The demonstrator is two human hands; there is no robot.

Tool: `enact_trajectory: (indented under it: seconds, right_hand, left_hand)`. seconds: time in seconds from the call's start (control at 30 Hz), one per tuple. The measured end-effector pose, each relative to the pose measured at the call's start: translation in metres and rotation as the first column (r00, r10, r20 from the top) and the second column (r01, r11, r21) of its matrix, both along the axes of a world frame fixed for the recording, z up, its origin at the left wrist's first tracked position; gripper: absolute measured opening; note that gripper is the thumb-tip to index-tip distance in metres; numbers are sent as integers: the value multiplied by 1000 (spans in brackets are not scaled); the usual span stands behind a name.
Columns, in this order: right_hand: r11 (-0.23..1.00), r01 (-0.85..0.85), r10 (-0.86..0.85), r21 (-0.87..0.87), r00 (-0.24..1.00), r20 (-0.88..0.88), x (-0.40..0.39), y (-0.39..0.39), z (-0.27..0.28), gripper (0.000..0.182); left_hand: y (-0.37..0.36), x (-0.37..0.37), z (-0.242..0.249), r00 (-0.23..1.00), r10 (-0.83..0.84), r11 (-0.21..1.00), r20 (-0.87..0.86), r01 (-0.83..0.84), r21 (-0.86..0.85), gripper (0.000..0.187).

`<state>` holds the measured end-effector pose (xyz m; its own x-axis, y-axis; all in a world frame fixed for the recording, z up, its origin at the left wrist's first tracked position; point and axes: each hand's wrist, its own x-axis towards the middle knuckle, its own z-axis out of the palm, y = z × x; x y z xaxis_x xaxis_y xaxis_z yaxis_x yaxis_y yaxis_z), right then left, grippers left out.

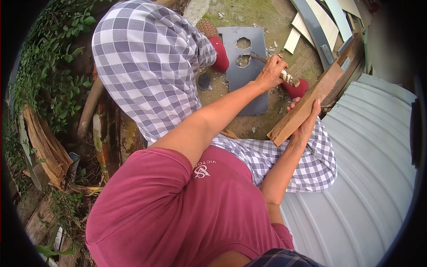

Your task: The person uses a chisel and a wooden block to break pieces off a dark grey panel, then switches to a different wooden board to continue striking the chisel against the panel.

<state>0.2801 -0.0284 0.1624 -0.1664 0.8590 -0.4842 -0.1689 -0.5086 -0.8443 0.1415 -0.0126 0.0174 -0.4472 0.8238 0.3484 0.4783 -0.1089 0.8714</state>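
The left hand (270, 73) is shut tight around the pale wrapped handle of a hammer with a dark metal head (272, 66). The hammer head sticks out past the hand, over a flat grey metal sheet with two round holes (247, 84). The sheet lies on the ground just under and beyond the left hand. A cut-out grey disc (204, 81) lies on the dirt beside the sheet, away from both hands.

The right hand (307, 122) is curled around the near end of a long brown wooden plank (311, 104). The plank slants up and away from that hand, and its far end goes behind other things, so it is hard to see where it stops.

Two red shoes peek out near the sheet; one red shoe (218, 49) is beyond the left hand, and the other (297, 89) is half hidden just past the left hand and the plank.

A grey ribbed metal roof sheet (369, 169) lies beside the right hand. Pale flat strips (320, 22) lie far past both hands, cut off at the top edge. No box or bowl shows.
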Motion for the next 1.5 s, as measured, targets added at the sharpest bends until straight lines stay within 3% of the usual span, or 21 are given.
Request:
enact_trajectory:
  seconds: [0.1, 0.4, 0.87, 1.17, 1.4, 1.5]
  right_hand:
    - [1000, -3, 3, -11, 1000, 3, 1, 1, -1, 52]
    - [999, -23, 22, -31, 1000, -12, 2, 2, -7, 48]
    - [998, -52, 53, -22, 998, 39, -4, 0, -13, 47]
    - [998, -63, 62, 7, 996, 59, -6, -3, -9, 47]
    - [996, -86, 82, 24, 987, 138, -10, -4, -9, 48]
    - [997, -74, 70, 19, 983, 170, -10, -4, -9, 56]
  left_hand:
    - [2, -4, -4, 998, -58, 998, -8, 59, 21, 43]
    - [16, -14, 3, 987, 94, 994, 130, -101, 51, 40]
    - [18, -9, -8, 995, 97, 991, 10, -97, 95, 42]
    - [20, -9, -8, 997, 68, 997, 43, -69, 29, 44]
    - [20, -6, -5, 996, 93, 992, 10, -94, 87, 41]
    - [25, -1, 1, 997, 57, 996, 45, -60, 73, 38]
